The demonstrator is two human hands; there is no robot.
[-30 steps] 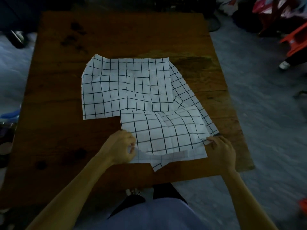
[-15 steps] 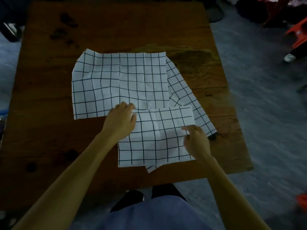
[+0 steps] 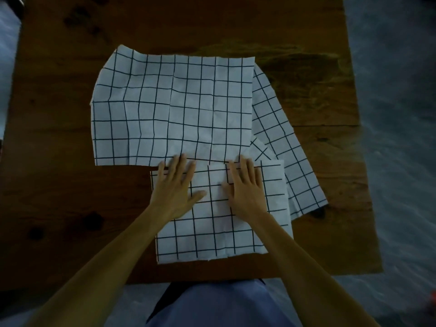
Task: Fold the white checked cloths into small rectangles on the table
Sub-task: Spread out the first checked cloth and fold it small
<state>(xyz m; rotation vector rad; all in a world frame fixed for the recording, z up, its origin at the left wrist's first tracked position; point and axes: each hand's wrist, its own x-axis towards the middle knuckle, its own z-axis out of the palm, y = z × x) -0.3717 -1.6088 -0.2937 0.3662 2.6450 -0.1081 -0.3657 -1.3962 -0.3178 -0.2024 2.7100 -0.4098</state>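
Head view: we see both palms flat, fingers straight, pressing.
L hand (image 3: pixel 174 192), R hand (image 3: pixel 245 190): on folded white checked cloth (image 3: pixel 212 227).
Risk: layers may skew if we slide on brown wooden table (image 3: pixel 70 185).

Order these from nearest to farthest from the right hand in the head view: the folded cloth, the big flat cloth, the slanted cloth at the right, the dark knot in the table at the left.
1. Folded cloth: directly under the right hand.
2. Big flat cloth: just beyond the fingertips.
3. Slanted cloth: to the right; nearly as close, hard to rank against 2.
4. Dark knot: far left on the table.
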